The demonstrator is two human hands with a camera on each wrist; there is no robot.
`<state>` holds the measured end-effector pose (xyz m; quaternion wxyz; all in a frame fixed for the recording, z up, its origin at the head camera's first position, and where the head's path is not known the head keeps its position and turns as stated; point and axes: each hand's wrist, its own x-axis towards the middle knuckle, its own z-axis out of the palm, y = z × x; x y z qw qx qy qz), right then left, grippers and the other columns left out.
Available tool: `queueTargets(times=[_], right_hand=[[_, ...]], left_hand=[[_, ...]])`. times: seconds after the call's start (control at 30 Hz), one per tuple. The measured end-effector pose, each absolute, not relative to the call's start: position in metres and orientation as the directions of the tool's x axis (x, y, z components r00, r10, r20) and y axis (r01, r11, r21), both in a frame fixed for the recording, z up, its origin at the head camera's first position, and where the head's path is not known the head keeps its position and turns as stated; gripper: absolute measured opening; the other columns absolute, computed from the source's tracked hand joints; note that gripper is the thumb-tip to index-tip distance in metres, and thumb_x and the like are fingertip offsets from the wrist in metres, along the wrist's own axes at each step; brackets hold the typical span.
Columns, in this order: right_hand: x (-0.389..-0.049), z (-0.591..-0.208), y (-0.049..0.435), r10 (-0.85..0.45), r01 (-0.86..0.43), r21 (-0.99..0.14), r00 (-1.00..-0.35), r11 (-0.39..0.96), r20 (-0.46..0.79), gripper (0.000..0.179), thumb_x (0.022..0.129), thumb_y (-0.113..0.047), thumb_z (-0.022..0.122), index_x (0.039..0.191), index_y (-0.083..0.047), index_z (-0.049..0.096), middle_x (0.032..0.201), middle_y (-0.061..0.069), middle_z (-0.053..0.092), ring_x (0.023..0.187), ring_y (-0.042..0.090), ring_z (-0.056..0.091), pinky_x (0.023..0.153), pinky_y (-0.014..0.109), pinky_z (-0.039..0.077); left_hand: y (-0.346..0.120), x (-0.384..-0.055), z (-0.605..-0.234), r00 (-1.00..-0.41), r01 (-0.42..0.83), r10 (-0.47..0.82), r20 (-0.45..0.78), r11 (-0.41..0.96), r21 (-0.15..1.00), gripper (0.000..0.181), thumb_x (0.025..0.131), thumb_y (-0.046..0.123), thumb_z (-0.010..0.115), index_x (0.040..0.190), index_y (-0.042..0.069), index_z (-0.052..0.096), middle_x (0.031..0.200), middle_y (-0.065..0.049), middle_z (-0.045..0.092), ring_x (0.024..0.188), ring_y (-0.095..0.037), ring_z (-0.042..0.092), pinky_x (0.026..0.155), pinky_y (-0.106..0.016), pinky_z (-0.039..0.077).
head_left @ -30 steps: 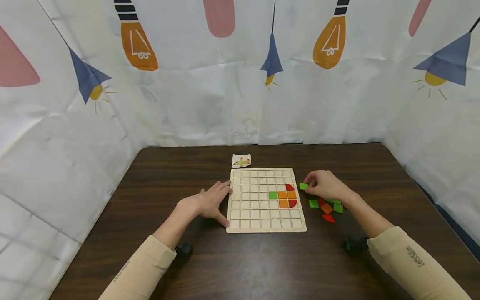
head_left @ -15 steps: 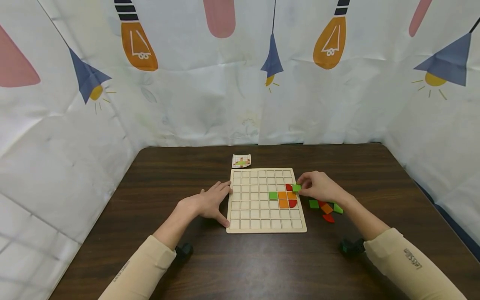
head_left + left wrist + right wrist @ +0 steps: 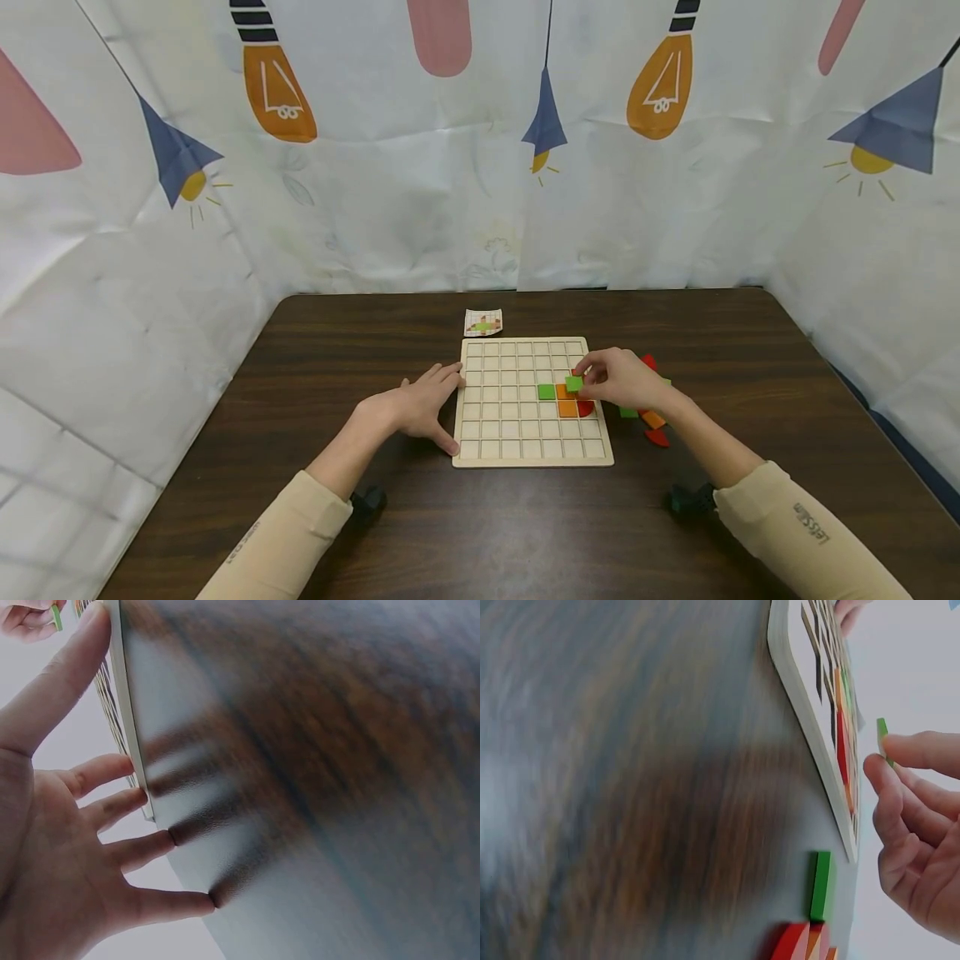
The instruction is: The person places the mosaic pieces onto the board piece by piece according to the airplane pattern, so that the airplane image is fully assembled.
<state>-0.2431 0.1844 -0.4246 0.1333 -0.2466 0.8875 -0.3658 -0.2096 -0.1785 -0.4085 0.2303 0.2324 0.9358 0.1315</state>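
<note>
A pale wooden grid board [image 3: 510,429] lies on the dark table. My left hand [image 3: 420,404] is spread along its left edge, thumb near the front corner and fingertips at the rim. My right hand [image 3: 622,379] pinches a green square tile [image 3: 573,384] between thumb and fingers, held over the right part of the board. In the right wrist view that green tile [image 3: 883,739] stands above the board's surface. Set in the grid are a green tile [image 3: 546,392], orange square tiles [image 3: 567,408] and a red quarter-round tile [image 3: 586,408]. Another red piece is mostly hidden behind the right hand.
Right of the board lies a loose pile of tiles, among them a red piece [image 3: 657,437], an orange tile [image 3: 654,419] and a green tile [image 3: 822,885]. Behind the board sits a small pattern card [image 3: 483,322]. A printed white curtain [image 3: 420,208] hangs past the table's far edge.
My right hand has moved left with the green tile, from beside the board's right edge to over the grid, uncovering part of the pile. The left hand has stayed at the board's edge.
</note>
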Motion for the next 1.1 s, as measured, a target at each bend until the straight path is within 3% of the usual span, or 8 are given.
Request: queueTargets(times=[0.33,1.1], right_hand=[[-0.238,-0.425,0.169,-0.552,-0.353,-0.721,-0.833,0.596,-0.049,0.022,0.091,-0.013,0.079,0.111,-0.006,0.072,0.087,-0.005,0.069,0.081,0.014,0.064,0.073,0.034,0.053],[-0.229,-0.432,0.150,-0.646,-0.429,-0.730,-0.763,0.532,-0.022,0.019,0.088,-0.010,0.082,0.104,-0.004,0.074,0.076,-0.006,0.066,0.068,0.012,0.060,0.066,0.030,0.051]], left_hand=[[-0.178,-0.210,-0.409,-0.785,0.372,0.490,-0.379,0.862,0.343,0.099,0.076,0.049,0.091,0.151,0.007,0.040,0.170,-0.015,0.010,0.155,-0.040,0.007,0.108,-0.078,0.019],[-0.178,-0.210,-0.410,-0.789,0.377,0.488,-0.374,0.864,0.333,0.097,0.076,0.049,0.091,0.148,0.009,0.042,0.170,-0.014,0.010,0.155,-0.040,0.008,0.109,-0.077,0.020]])
